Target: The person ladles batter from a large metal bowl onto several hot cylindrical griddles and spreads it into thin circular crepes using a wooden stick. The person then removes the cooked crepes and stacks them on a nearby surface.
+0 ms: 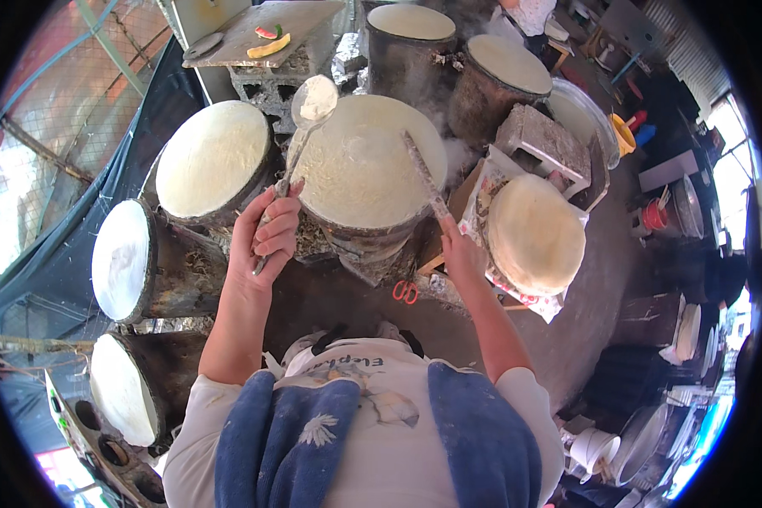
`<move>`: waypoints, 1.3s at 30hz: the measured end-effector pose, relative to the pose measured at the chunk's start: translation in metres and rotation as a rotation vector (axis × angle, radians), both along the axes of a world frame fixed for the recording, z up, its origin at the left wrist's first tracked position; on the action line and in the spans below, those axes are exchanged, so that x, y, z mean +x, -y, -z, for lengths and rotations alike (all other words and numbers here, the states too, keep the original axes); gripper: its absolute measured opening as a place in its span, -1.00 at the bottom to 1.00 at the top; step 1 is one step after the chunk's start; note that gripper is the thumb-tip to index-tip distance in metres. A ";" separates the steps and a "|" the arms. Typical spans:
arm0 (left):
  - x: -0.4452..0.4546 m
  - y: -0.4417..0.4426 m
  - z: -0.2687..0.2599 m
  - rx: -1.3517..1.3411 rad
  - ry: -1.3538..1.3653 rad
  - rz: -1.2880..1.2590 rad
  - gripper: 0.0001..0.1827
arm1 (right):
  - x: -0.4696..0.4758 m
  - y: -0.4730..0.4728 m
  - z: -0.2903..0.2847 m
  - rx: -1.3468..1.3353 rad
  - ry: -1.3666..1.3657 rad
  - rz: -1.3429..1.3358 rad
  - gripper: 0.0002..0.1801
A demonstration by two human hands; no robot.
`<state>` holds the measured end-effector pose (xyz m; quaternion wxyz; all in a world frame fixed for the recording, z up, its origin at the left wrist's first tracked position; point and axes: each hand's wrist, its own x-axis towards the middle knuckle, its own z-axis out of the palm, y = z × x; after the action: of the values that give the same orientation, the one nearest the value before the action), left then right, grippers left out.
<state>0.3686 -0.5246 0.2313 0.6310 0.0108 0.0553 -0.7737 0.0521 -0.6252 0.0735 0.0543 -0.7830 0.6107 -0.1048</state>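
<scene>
My left hand point(269, 235) is closed around the handle of a metal ladle point(316, 98), whose raised bowl holds pale batter or dough. In my right hand point(462, 249) is a narrow, batter-crusted stick or scraper point(423, 166), its far end over the middle griddle. This round drum-stove griddle point(362, 184) has a pale, thin layer across its top. Left of it stands another coated griddle point(214, 159). A stack of round flatbreads point(536, 233) lies on printed cloth or paper right of my right hand.
More drum stoves stand at the left point(120, 260), lower left point(119, 390) and back point(508, 63), with steam near them. A concrete block point(543, 143) is behind the flatbreads. Red-handled scissors point(406, 292) lie below the middle stove. Fruit rinds point(268, 46) rest on a board.
</scene>
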 end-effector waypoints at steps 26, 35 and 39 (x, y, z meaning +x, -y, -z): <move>-0.043 -0.164 0.022 0.179 0.376 -0.491 -0.67 | 0.066 0.103 0.019 0.166 0.128 -0.330 -0.60; -0.142 -0.351 0.012 0.602 0.494 -1.159 -0.63 | 0.207 -0.179 -0.065 0.905 0.795 -1.059 -0.63; -0.197 -0.407 -0.004 0.982 0.594 -1.564 -0.61 | 0.191 -0.344 -0.107 1.141 0.616 -1.800 -0.62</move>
<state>0.1720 -0.1179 0.2355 0.8808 0.4282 0.2019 0.0080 0.2430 -0.2809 0.1808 0.6128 -0.7412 -0.2623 0.0793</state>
